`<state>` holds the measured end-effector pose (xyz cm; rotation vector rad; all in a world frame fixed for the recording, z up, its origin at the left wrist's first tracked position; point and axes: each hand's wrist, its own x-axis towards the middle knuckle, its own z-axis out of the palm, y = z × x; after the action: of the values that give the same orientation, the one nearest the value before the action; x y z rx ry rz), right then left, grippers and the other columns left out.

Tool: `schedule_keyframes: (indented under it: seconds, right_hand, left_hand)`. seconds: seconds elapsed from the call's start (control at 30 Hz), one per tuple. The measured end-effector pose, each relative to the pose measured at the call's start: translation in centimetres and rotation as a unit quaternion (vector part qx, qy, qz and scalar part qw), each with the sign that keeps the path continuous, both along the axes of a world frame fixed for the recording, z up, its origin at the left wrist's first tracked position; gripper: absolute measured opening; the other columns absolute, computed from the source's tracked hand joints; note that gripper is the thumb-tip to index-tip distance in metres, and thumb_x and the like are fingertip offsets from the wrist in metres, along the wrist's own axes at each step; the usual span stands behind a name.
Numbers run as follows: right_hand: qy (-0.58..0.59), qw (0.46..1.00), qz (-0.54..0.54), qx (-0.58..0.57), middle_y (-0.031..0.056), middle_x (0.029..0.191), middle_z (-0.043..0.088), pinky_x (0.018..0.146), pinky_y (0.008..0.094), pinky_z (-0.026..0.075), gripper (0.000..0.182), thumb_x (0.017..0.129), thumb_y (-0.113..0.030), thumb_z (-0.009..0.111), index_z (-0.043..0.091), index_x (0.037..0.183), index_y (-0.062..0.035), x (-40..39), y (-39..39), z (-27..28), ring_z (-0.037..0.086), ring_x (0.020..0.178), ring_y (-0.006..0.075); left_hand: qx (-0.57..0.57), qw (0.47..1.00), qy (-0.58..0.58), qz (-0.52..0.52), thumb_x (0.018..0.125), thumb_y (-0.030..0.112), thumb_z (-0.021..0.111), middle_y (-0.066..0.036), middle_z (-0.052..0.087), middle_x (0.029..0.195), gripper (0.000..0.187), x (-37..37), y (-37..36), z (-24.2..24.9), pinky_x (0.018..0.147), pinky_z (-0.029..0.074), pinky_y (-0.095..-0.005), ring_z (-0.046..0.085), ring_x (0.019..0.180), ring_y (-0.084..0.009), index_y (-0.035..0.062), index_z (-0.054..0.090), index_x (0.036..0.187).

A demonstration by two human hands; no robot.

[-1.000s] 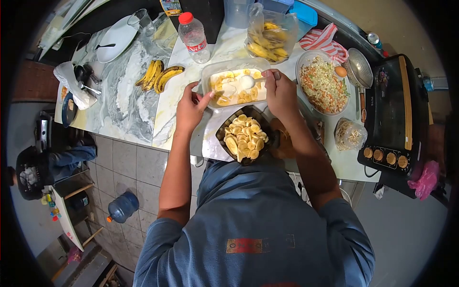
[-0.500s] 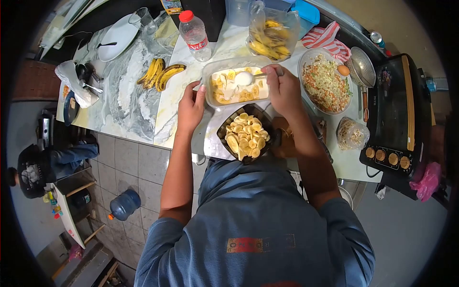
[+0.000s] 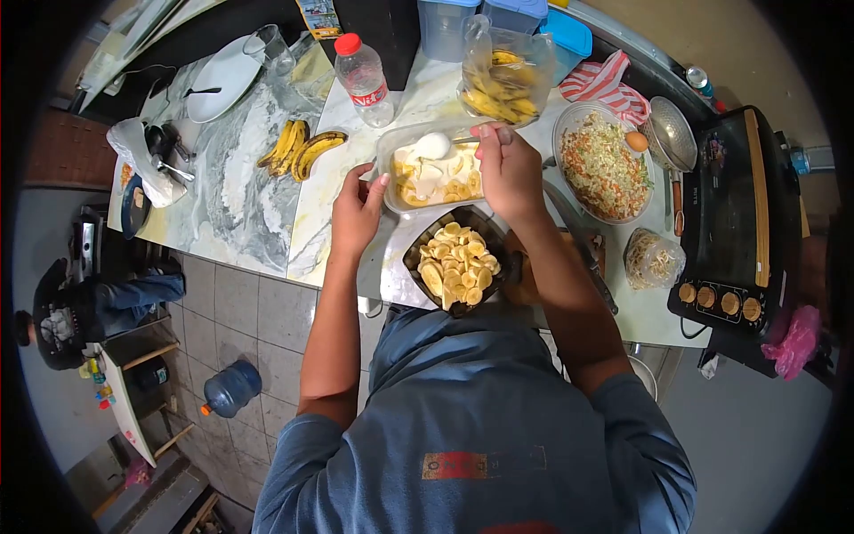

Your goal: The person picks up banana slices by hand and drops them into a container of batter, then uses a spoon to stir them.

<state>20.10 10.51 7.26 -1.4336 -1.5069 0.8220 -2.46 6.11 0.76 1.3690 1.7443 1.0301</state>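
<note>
A clear rectangular plastic container (image 3: pixel 384 182) stands on the counter, with banana slices (image 3: pixel 458 190) lying in white cream inside. My left hand (image 3: pixel 358 218) grips its left edge between thumb and fingers. In my right hand (image 3: pixel 511 173) is the handle of a spoon (image 3: pixel 433 146); its bowl, white with cream, is over the far left part of the container. Nearer my body, a dark angular bowl (image 3: pixel 492 236) holds a heap of cut banana slices (image 3: pixel 459 264).
Ripe bananas (image 3: pixel 301 149) and a red-capped bottle (image 3: pixel 364 84) lie to the left and behind. A bag of bananas (image 3: pixel 505 80) is at the back. Rightward are a bowl of shredded vegetables (image 3: pixel 605 165) with an egg (image 3: pixel 636 141), a bagged food (image 3: pixel 655 258) and an oven (image 3: pixel 721 214).
The spoon has moved left and toward the container's far side. My right hand has shifted slightly left, its back turned more upward. My left hand stays at the container's edge.
</note>
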Motion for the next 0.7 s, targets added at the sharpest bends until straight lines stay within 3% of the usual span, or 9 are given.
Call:
schedule_keyframes:
  seconds: [0.07,0.17,0.3,0.37,0.4,0.47,0.6,0.67,0.7]
  right_hand:
    - [-0.063,0.993,-0.012,0.095,0.0200,0.078,0.067,0.073,0.0410,0.051,0.030,0.100,-0.023,0.047,0.064,0.094,0.0010,-0.2,0.1,-0.1,0.066,0.077,0.0381]
    - [-0.119,0.988,-0.016,0.093,0.0229,0.082,0.067,0.074,0.0435,0.051,0.030,0.100,-0.022,0.047,0.064,0.094,0.0020,0.4,-0.3,-0.3,0.064,0.081,0.0427]
    - [-0.130,0.990,-0.028,0.040,0.0225,0.084,0.067,0.074,0.0443,0.051,0.029,0.100,-0.021,0.047,0.064,0.094,0.0025,0.5,-0.5,-0.3,0.064,0.082,0.0422]
    - [-0.017,0.999,-0.040,-0.017,0.0225,0.084,0.067,0.075,0.0453,0.051,0.030,0.100,-0.021,0.046,0.064,0.093,0.0029,0.5,-0.7,0.1,0.064,0.082,0.0425]
    - [-0.017,0.999,-0.041,-0.018,0.0225,0.084,0.067,0.075,0.0453,0.051,0.030,0.100,-0.021,0.046,0.064,0.093,0.0029,0.5,-0.7,-0.1,0.064,0.082,0.0425]
    - [-0.067,0.993,-0.039,0.093,0.0206,0.081,0.067,0.073,0.0431,0.051,0.031,0.101,-0.021,0.045,0.064,0.093,0.0026,0.7,-0.4,-0.8,0.066,0.077,0.0386]
    - [-0.132,0.987,-0.049,0.077,0.0193,0.081,0.068,0.072,0.0417,0.051,0.032,0.101,-0.022,0.045,0.064,0.095,0.0024,0.6,-0.4,-1.0,0.066,0.075,0.0361]
    - [-0.042,0.997,-0.050,-0.035,0.0204,0.083,0.068,0.072,0.0430,0.051,0.030,0.101,-0.021,0.045,0.064,0.095,0.0024,0.5,-0.7,-0.1,0.066,0.077,0.0380]
    - [-0.042,0.997,-0.051,-0.034,0.0204,0.083,0.068,0.072,0.0430,0.051,0.030,0.101,-0.021,0.045,0.064,0.095,0.0024,0.3,-0.8,0.1,0.066,0.077,0.0380]
  left_hand:
    - [0.002,1.000,-0.004,0.003,0.095,0.029,0.066,-0.002,0.055,0.069,0.041,-0.1,0.0,-0.2,0.059,0.041,-0.0255,0.047,0.063,-0.0091,-0.0006,0.058,0.122]
    - [-0.003,1.000,-0.004,0.008,0.094,0.032,0.067,-0.005,0.059,0.069,0.043,-0.2,0.1,-0.4,0.060,0.044,-0.0281,0.052,0.062,-0.0119,0.0005,0.058,0.122]
    - [-0.001,1.000,-0.010,0.005,0.094,0.033,0.067,-0.005,0.059,0.070,0.044,-0.2,0.1,-0.6,0.060,0.044,-0.0282,0.052,0.063,-0.0120,0.0008,0.059,0.122]
    - [-0.009,1.000,-0.005,0.005,0.094,0.033,0.067,-0.006,0.059,0.071,0.044,-0.2,0.1,-0.5,0.060,0.045,-0.0282,0.052,0.063,-0.0121,0.0009,0.059,0.122]
    - [-0.016,1.000,0.000,0.007,0.094,0.034,0.067,-0.006,0.059,0.071,0.044,-0.2,0.0,-0.3,0.061,0.045,-0.0282,0.052,0.064,-0.0122,0.0009,0.059,0.122]
    - [-0.020,1.000,-0.001,0.008,0.093,0.034,0.068,-0.006,0.059,0.071,0.044,-0.2,0.1,-0.2,0.061,0.045,-0.0281,0.052,0.064,-0.0122,0.0010,0.059,0.122]
    - [-0.030,1.000,-0.003,0.007,0.093,0.034,0.068,-0.006,0.059,0.072,0.044,-0.2,0.1,0.0,0.061,0.045,-0.0279,0.052,0.064,-0.0121,0.0011,0.059,0.122]
    - [-0.033,0.999,-0.001,0.007,0.093,0.034,0.068,-0.006,0.060,0.072,0.044,-0.2,0.0,0.0,0.061,0.045,-0.0278,0.052,0.064,-0.0119,0.0011,0.059,0.122]
    - [-0.036,0.999,0.000,0.007,0.093,0.034,0.068,-0.006,0.060,0.072,0.044,-0.2,0.1,0.0,0.061,0.045,-0.0278,0.052,0.064,-0.0118,0.0010,0.059,0.122]
